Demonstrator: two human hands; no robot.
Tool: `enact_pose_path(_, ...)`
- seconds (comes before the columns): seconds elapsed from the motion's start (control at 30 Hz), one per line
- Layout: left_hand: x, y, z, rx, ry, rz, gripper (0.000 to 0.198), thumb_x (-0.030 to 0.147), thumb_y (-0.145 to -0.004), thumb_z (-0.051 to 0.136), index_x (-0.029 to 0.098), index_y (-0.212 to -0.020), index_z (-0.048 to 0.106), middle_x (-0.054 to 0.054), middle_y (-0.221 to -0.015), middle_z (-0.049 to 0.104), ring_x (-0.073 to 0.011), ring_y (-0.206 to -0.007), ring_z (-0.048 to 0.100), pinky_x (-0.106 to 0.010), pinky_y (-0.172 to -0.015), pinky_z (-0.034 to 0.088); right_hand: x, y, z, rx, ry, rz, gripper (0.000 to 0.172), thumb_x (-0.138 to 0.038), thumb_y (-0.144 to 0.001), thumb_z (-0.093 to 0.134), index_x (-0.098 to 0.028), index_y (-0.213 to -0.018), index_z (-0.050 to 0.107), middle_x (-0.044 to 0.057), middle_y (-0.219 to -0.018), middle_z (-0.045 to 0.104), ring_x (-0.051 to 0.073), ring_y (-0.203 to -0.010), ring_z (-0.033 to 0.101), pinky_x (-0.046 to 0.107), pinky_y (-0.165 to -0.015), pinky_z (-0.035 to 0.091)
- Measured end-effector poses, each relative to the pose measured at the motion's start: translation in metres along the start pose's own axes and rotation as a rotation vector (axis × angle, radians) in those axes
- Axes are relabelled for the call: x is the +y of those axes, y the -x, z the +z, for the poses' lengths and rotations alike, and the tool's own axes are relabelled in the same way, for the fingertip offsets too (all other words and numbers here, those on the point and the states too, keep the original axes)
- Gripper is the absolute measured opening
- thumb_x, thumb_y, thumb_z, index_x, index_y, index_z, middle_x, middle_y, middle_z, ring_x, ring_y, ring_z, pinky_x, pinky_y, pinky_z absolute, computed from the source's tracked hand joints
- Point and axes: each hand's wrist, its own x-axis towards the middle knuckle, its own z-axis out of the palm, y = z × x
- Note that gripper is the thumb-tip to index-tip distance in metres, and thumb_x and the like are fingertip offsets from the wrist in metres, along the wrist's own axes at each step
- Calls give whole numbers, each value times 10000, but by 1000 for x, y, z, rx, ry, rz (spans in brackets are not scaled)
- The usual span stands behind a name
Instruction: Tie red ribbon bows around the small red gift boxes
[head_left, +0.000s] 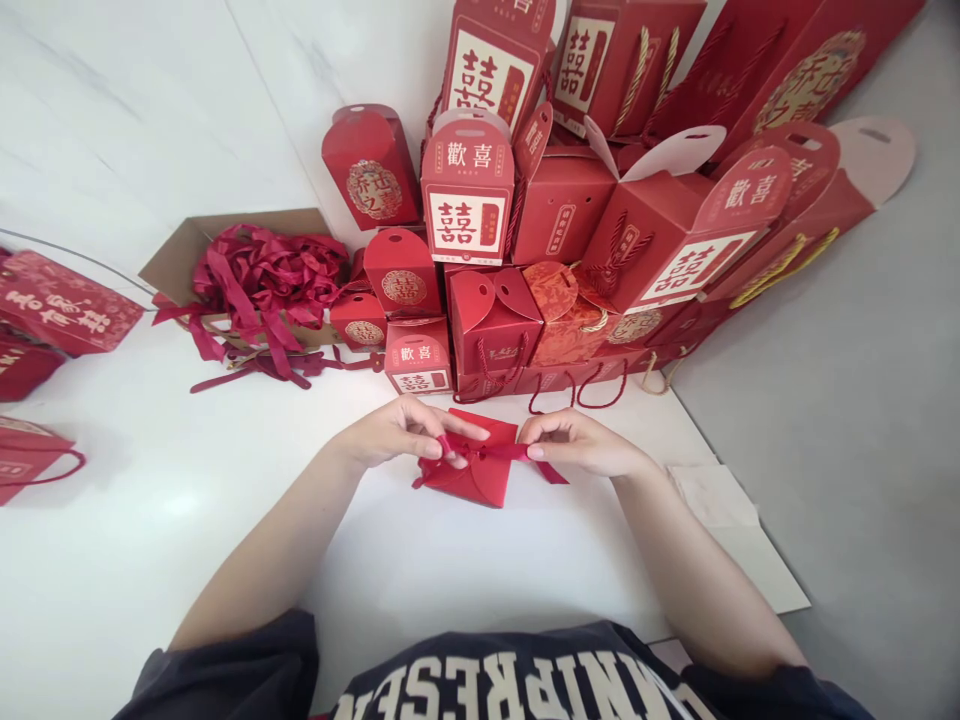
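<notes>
Snugly pinched the crimson ribbon point(510, 452) in a closed grip of left hand point(409, 430) and right hand point(577, 442), apparently for tension across the red petal-flap gift box point(487, 483).

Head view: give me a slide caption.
Left hand and right hand hold a ribbon across a red packet, near stacked boxes and a carton of ribbons.

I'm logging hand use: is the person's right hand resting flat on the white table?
No, the right hand pinches a crimson fabric ribbon between thumb and fingers, by the small red paper packet.
</notes>
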Motion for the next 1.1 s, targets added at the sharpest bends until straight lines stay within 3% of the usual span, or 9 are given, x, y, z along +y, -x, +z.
enact_pose_path(0.13,-4,-11,11,81,32,-21,210,323,-748,762,126,-818,757,-151,-973,750,-192,-769,728,-272,-714,567,2,1,-1,-5,-100,-65,256,-403,-780,723,-149,-785,694,39,-785,637,143,-714,551,282,-681,445)
enact_pose_path(0.23,-4,-16,17,181,16,3,183,306,-787,732,127,-827,744,-104,-853,761,-148,-702,716,-230,-664,546,5,1,-1,9,-181,-86,258,-395,-734,766,-149,-750,692,36,-755,641,136,-669,549,269,-619,435)
enact_pose_path(0.43,1,-17,30,250,-58,18,175,254,-762,751,110,-861,733,-77,-767,752,-149,-662,707,-264,-686,564,2,-1,6,74,-204,-135,170,-323,-704,801,-180,-758,727,5,-724,630,104,-604,511,243,-563,406)
enact_pose_path(0.57,3,-17,34,237,-167,-8,276,231,-744,755,93,-982,729,-111,-842,758,-169,-698,713,-294,-737,572,-8,-2,18,78,-91,-164,202,-307,-766,758,-221,-949,756,13,-826,644,120,-706,565,264,-661,458)
enact_pose_path(0.73,0,-17,33,220,-279,-49,321,214,-755,722,105,-1056,713,-106,-854,754,-189,-753,712,-295,-733,562,-14,-5,35,153,74,-205,236,-332,-830,695,-240,-1042,744,27,-856,627,141,-764,572,269,-671,452)
enact_pose_path(0.97,6,-13,30,131,-417,16,258,303,-778,711,128,-966,732,-78,-913,740,-185,-821,687,-278,-757,546,-14,-13,58,341,500,-347,266,-241,-903,574,-255,-1149,674,25,-848,622,129,-649,520,281,-650,444)
enact_pose_path(1.1,7,-12,27,211,-522,4,286,371,-878,592,129,-891,743,-72,-821,739,-166,-758,686,-263,-734,538,-13,-15,64,524,622,-408,345,-306,-859,637,-233,-1194,596,62,-934,637,210,-876,580,364,-840,471)
